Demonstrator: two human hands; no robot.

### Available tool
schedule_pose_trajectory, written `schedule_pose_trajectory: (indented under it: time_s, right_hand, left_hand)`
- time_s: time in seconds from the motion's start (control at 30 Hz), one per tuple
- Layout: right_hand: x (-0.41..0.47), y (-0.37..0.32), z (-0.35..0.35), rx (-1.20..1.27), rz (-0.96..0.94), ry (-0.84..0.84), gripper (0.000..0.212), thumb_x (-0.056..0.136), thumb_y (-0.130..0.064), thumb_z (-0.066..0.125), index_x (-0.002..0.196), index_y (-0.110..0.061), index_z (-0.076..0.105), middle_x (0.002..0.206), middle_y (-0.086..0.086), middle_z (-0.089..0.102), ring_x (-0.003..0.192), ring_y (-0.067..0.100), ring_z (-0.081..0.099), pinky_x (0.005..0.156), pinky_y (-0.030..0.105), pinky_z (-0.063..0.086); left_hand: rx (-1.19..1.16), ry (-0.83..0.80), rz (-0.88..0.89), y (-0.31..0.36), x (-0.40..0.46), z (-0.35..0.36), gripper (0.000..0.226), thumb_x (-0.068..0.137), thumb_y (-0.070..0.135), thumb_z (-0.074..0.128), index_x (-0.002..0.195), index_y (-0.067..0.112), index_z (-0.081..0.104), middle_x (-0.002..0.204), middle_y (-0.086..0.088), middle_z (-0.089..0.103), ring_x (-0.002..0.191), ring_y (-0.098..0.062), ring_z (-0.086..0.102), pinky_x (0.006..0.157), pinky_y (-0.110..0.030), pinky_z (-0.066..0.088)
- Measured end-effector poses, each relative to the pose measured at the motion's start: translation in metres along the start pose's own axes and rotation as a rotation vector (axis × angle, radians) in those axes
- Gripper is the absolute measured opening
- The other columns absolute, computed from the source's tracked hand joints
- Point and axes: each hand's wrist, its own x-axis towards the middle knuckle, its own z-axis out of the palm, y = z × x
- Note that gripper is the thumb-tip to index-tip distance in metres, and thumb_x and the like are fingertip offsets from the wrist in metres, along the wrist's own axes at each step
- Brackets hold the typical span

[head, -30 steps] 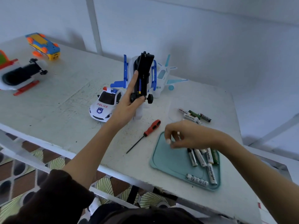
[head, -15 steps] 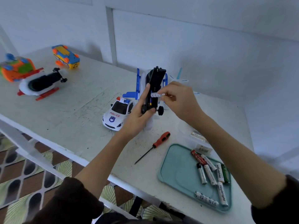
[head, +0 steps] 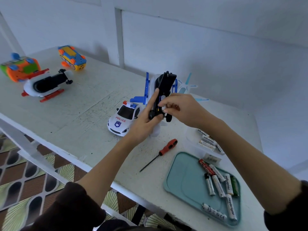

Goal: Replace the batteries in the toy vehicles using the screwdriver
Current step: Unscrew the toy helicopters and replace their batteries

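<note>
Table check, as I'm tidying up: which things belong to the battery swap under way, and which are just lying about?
In use: black toy, left hand, right hand, battery, screwdriver, tray.
Lying about: police car, plane, helicopter, orange toy, yellow toy.

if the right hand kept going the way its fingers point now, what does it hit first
The right hand points left, its fingertips already on a battery at the underside of the black toy held by the left hand. Past that, likely the left thumb, though depth is unclear.
</note>
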Motion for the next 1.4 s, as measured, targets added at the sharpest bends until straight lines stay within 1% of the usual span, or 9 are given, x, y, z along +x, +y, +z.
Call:
schedule_pose_trajectory:
  time_s: [0.3, 0.53, 0.77, 0.83, 1.0, 1.1, 1.2, 1.33, 1.4]
  right_hand:
    - [0.005, -0.004, 0.008, -0.009, 0.006, 0.126, 0.013, 0.08, -0.006, 0.066, 0.088, -0.009, 0.075, 0.072, 0.008, 0.068, 0.06, 0.012, 0.053, 0.063, 0.009, 0.034]
    - [0.012, -0.007, 0.007, 0.017, 0.081, 0.097, 0.012, 0.082, -0.009, 0.063, 0.085, -0.01, 0.075, 0.06, -0.022, 0.045, 0.058, -0.001, 0.043, 0.062, 0.008, 0.03]
    - [0.014, -0.006, 0.01, -0.029, 0.115, 0.096, 0.014, 0.085, -0.02, 0.061, 0.091, -0.02, 0.073, 0.074, -0.007, 0.048, 0.066, 0.005, 0.042, 0.066, 0.03, 0.043]
    - [0.013, -0.007, 0.008, 0.006, 0.086, 0.087, 0.013, 0.084, -0.02, 0.063, 0.093, -0.02, 0.073, 0.08, -0.002, 0.051, 0.066, 0.006, 0.042, 0.066, 0.029, 0.041]
    - [-0.006, -0.01, -0.014, 0.159, 0.056, 0.117, 0.01, 0.08, -0.017, 0.07, 0.089, -0.02, 0.073, 0.058, -0.008, 0.039, 0.053, 0.004, 0.038, 0.058, 0.015, 0.029]
    - [-0.032, -0.005, -0.031, 0.194, 0.092, -0.107, 0.01, 0.077, -0.014, 0.073, 0.087, -0.017, 0.073, 0.053, -0.006, 0.041, 0.05, 0.006, 0.036, 0.055, 0.013, 0.031]
    - [-0.062, 0.002, -0.028, -0.034, 0.149, -0.38, 0.011, 0.078, -0.022, 0.073, 0.089, -0.025, 0.073, 0.051, -0.009, 0.042, 0.05, 0.007, 0.04, 0.061, 0.025, 0.039]
    - [-0.094, 0.008, -0.025, -0.3, 0.254, -0.512, 0.02, 0.083, -0.029, 0.066, 0.102, -0.033, 0.068, 0.055, -0.012, 0.042, 0.058, -0.004, 0.035, 0.056, 0.016, 0.031]
    - [-0.105, 0.008, -0.025, -0.381, 0.277, -0.557, 0.028, 0.084, -0.029, 0.063, 0.111, -0.038, 0.063, 0.057, -0.015, 0.04, 0.062, 0.001, 0.037, 0.055, 0.018, 0.031]
  left_hand:
    - [-0.063, -0.014, 0.008, -0.005, 0.0, -0.001, 0.067, 0.098, 0.003, 0.042, 0.138, 0.05, 0.015, 0.136, 0.041, 0.033, 0.133, 0.007, 0.034, 0.11, -0.019, 0.031]
    - [-0.069, 0.007, 0.004, -0.007, 0.003, -0.001, 0.067, 0.098, 0.003, 0.042, 0.14, 0.045, 0.011, 0.135, 0.04, 0.034, 0.13, 0.008, 0.038, 0.109, -0.019, 0.032]
    - [-0.028, 0.014, 0.02, -0.008, 0.002, -0.002, 0.067, 0.098, -0.002, 0.038, 0.141, 0.041, 0.01, 0.131, 0.048, 0.036, 0.129, 0.01, 0.038, 0.105, -0.015, 0.033]
    - [-0.016, 0.01, 0.014, -0.008, 0.002, -0.001, 0.066, 0.099, -0.002, 0.038, 0.141, 0.041, 0.011, 0.129, 0.048, 0.038, 0.128, 0.009, 0.039, 0.106, -0.016, 0.034]
    - [-0.008, 0.029, 0.014, -0.005, 0.002, -0.003, 0.068, 0.098, -0.003, 0.039, 0.143, 0.037, 0.008, 0.132, 0.048, 0.033, 0.13, 0.014, 0.033, 0.11, -0.017, 0.03]
    - [0.001, 0.033, 0.012, -0.004, 0.002, -0.005, 0.07, 0.097, -0.005, 0.039, 0.143, 0.036, 0.006, 0.129, 0.05, 0.03, 0.127, 0.018, 0.033, 0.106, -0.012, 0.03]
    - [0.004, 0.03, 0.009, -0.004, 0.001, -0.004, 0.071, 0.097, -0.006, 0.038, 0.145, 0.034, 0.005, 0.128, 0.052, 0.028, 0.124, 0.021, 0.034, 0.106, -0.011, 0.03]
    - [0.021, 0.03, 0.031, -0.004, 0.002, -0.002, 0.07, 0.097, -0.008, 0.037, 0.15, 0.025, 0.004, 0.134, 0.041, 0.022, 0.123, 0.02, 0.035, 0.102, -0.009, 0.033]
    - [0.035, 0.022, 0.034, -0.004, 0.002, -0.002, 0.071, 0.097, -0.008, 0.037, 0.15, 0.024, 0.003, 0.137, 0.038, 0.02, 0.124, 0.019, 0.035, 0.102, -0.011, 0.033]
